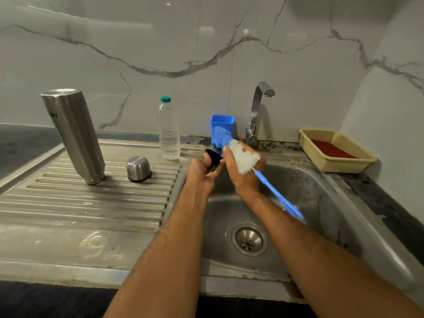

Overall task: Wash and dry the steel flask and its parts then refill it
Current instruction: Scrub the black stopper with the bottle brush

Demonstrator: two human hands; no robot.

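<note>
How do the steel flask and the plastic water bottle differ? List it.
The steel flask stands upside down, mouth on the ribbed drainboard; the plastic water bottle stands upright by the backsplash.
The flask is opaque brushed metal; the bottle is clear.
The flask has no cap on; the bottle wears a teal cap.
The flask looks taller and wider than the bottle.
Both stand left of the sink basin, untouched by either hand.

Two bare forearms enter from bottom edge, both reaching toward sink (332, 198). No sleeves visible on either arm up to frame edge. No watch, rings, bands or gloves seen. Fine dark hair along both forearms, denser on left. Left hand (202, 173) and right hand (243, 171) bare, nails short where visible. Rest of body out of view.
</note>
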